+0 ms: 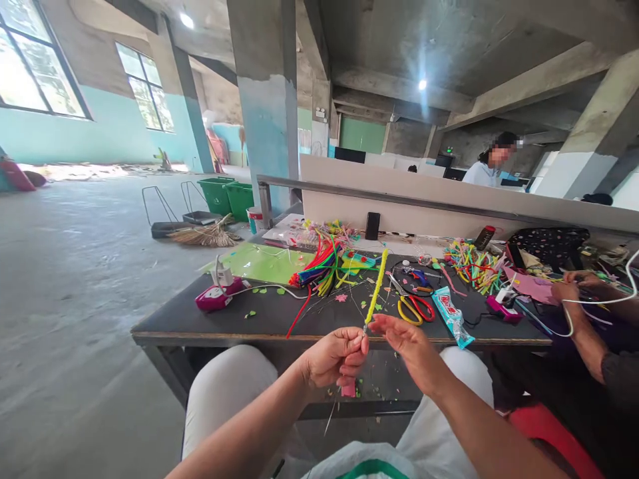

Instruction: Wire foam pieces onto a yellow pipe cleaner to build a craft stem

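A yellow pipe cleaner stands nearly upright over the table's front edge. My left hand pinches its lower end, where thin wire shows, between thumb and forefinger. My right hand is just right of that end, fingers stretched out and slightly apart; whether a fingertip touches the wire I cannot tell. Behind lie a bundle of coloured pipe cleaners and loose wires. To the right are scissors with yellow and red handles and a light-blue wrapped packet.
The dark table carries a pink power strip, a green sheet, a propped phone and more pipe cleaners. A co-worker's hands are at the right. A partition stands behind; green bins are back left.
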Action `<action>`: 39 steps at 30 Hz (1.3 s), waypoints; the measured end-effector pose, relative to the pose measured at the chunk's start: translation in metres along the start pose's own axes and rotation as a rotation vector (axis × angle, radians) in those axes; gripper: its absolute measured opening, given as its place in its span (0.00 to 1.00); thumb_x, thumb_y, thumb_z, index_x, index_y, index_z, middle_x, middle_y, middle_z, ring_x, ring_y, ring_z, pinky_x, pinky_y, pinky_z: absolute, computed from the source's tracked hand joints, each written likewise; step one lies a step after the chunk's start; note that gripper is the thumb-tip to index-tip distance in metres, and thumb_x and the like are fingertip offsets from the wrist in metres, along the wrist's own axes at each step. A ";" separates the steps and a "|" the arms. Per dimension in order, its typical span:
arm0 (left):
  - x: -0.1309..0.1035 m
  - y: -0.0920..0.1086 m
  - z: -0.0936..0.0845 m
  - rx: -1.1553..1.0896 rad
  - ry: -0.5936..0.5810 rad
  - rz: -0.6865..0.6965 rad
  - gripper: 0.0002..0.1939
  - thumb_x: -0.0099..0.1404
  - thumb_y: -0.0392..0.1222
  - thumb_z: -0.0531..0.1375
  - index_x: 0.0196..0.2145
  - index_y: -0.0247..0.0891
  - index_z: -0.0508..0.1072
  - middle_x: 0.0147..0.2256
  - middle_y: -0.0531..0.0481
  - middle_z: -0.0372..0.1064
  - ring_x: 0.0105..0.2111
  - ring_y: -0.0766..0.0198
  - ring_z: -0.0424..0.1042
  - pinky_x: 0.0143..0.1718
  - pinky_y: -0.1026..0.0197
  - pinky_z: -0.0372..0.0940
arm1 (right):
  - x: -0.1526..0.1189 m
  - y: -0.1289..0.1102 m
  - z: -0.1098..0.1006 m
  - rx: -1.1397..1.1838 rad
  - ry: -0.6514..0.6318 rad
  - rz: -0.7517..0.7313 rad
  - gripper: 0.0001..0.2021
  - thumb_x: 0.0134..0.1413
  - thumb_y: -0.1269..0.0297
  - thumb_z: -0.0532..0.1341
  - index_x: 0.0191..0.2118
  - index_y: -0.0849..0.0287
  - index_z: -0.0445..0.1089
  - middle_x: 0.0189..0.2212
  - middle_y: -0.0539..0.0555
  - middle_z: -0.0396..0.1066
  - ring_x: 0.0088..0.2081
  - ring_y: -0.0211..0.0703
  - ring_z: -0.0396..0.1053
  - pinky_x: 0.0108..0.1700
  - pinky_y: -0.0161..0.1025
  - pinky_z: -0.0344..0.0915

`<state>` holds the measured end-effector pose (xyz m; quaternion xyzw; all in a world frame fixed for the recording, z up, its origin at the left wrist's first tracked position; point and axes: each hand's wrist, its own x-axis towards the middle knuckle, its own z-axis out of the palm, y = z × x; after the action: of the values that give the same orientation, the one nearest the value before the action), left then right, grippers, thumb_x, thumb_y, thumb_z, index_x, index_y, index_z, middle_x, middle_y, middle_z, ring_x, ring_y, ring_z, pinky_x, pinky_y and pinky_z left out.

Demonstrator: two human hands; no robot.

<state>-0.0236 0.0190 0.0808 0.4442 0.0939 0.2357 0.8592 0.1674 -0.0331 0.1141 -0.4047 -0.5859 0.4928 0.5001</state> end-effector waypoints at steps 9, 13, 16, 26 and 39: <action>0.016 -0.011 0.008 -0.013 0.028 0.004 0.11 0.61 0.46 0.60 0.31 0.35 0.68 0.18 0.59 0.50 0.13 0.77 0.45 0.11 0.74 0.45 | 0.020 0.012 0.025 0.309 0.117 -0.020 0.08 0.45 0.60 0.67 0.32 0.57 0.77 0.24 0.50 0.74 0.22 0.35 0.64 0.40 0.41 0.65; 0.021 -0.013 0.019 0.108 0.160 0.097 0.15 0.61 0.49 0.60 0.38 0.35 0.68 0.20 0.57 0.58 0.15 0.75 0.54 0.15 0.70 0.55 | 0.023 0.015 0.024 0.239 0.278 -0.015 0.08 0.44 0.60 0.67 0.30 0.58 0.77 0.21 0.50 0.72 0.25 0.39 0.66 0.38 0.40 0.64; 0.029 -0.017 0.021 0.348 0.357 0.240 0.22 0.57 0.49 0.63 0.45 0.34 0.68 0.24 0.55 0.62 0.19 0.72 0.61 0.22 0.66 0.62 | 0.027 0.016 0.022 0.190 0.423 -0.052 0.09 0.43 0.59 0.67 0.28 0.58 0.77 0.26 0.52 0.75 0.34 0.44 0.70 0.41 0.40 0.64; 0.047 -0.028 0.029 0.329 0.571 0.310 0.15 0.57 0.51 0.60 0.32 0.35 0.69 0.19 0.58 0.59 0.15 0.73 0.55 0.17 0.67 0.58 | 0.043 0.028 0.013 0.032 0.559 -0.155 0.11 0.46 0.56 0.63 0.28 0.58 0.74 0.25 0.52 0.73 0.33 0.43 0.69 0.37 0.38 0.64; 0.052 -0.044 0.011 0.300 0.581 0.278 0.17 0.59 0.47 0.60 0.42 0.33 0.69 0.30 0.48 0.70 0.32 0.64 0.70 0.38 0.60 0.64 | 0.049 0.046 -0.002 0.076 0.685 -0.129 0.14 0.45 0.55 0.63 0.34 0.61 0.74 0.25 0.52 0.74 0.34 0.43 0.70 0.43 0.40 0.64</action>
<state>0.0394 0.0146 0.0547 0.4883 0.3064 0.4504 0.6817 0.1604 0.0235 0.0781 -0.4897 -0.3898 0.3172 0.7125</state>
